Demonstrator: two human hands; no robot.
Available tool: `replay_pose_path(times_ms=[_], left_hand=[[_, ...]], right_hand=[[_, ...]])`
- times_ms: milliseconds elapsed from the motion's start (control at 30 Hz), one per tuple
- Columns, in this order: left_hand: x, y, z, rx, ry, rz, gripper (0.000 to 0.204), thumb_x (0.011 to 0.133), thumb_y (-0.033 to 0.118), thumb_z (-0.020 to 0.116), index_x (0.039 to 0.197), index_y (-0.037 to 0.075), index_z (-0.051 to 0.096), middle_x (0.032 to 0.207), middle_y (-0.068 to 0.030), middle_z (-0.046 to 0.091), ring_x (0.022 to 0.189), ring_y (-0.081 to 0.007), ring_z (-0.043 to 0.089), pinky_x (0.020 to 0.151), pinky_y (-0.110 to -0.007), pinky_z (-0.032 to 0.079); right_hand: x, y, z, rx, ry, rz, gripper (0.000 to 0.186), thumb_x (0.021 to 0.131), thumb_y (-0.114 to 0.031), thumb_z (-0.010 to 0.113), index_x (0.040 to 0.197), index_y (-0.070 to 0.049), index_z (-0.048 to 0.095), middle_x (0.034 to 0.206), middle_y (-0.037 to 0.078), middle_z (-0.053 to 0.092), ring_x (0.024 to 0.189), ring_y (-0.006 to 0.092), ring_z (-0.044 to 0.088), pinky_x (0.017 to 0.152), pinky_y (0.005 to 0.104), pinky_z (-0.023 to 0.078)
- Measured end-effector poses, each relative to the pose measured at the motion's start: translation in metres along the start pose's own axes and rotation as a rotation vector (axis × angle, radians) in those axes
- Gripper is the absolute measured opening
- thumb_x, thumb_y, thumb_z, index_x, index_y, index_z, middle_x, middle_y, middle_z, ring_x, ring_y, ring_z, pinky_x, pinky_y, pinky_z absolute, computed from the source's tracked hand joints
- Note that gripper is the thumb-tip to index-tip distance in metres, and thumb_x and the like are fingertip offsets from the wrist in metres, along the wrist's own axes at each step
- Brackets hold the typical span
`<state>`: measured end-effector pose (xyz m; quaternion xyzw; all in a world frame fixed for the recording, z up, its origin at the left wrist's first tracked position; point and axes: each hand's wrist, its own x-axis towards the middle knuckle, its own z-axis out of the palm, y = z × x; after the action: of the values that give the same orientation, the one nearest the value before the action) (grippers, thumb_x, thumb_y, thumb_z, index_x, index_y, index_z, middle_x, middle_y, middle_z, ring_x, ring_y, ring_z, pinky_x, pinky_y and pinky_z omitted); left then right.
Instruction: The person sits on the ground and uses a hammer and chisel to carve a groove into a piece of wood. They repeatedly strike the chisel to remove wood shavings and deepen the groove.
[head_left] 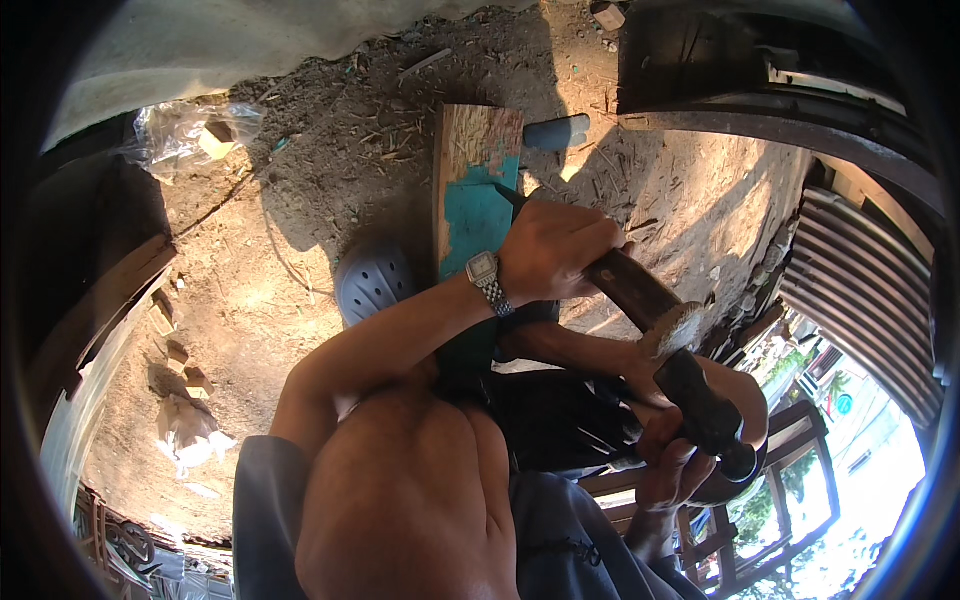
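My left hand [558, 245], with a silver watch at the wrist, grips a chisel by its wooden handle [630, 290], which has a frayed, mushroomed top. The dark blade [508, 195] lies over a wooden board [468, 225] with chipped teal paint. At the lower right my right hand [672, 465] is closed on a hammer, whose dark metal head [700, 400] is just below the chisel's top; much of the hammer's handle is hidden. A grey-blue perforated clog [370, 285] is left of the board.
Dirt ground with wood chips surrounds me. A plastic bag [165, 135] and wood offcuts [197, 382] lie at left. A dark slab [555, 132] lies beyond the board. A curved beam [740, 125], corrugated sheets [855, 295] and a wooden frame [810, 440] stand at right.
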<state>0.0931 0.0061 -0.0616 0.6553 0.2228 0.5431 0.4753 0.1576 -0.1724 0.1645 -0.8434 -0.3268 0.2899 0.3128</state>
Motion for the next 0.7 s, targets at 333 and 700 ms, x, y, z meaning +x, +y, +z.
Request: replay_pose_path(times_ms=[333, 700], left_hand=[[0.0, 0.001, 0.0, 0.023, -0.018, 0.018, 0.029, 0.067, 0.019, 0.081, 0.084, 0.013, 0.058, 0.067, -0.0018, 0.055, 0.057, -0.0206, 0.062, 0.049, -0.036, 0.047], [-0.002, -0.001, 0.01, 0.071, -0.085, 0.035, 0.036, 0.064, 0.021, 0.084, 0.087, 0.012, 0.057, 0.068, -0.0024, 0.055, 0.06, -0.0215, 0.062, 0.052, -0.036, 0.048]], right_hand=[[0.006, -0.028, -0.03, 0.131, 0.33, -0.211, 0.046, 0.101, -0.047, 0.053, 0.098, -0.001, 0.052, 0.069, 0.004, 0.047, 0.052, 0.0093, 0.041, 0.044, 0.0245, 0.028], [0.006, -0.024, -0.03, -0.415, 0.216, 0.123, 0.035, 0.106, -0.036, 0.046, 0.091, -0.004, 0.05, 0.063, 0.006, 0.051, 0.045, 0.009, 0.04, 0.038, 0.0234, 0.025]])
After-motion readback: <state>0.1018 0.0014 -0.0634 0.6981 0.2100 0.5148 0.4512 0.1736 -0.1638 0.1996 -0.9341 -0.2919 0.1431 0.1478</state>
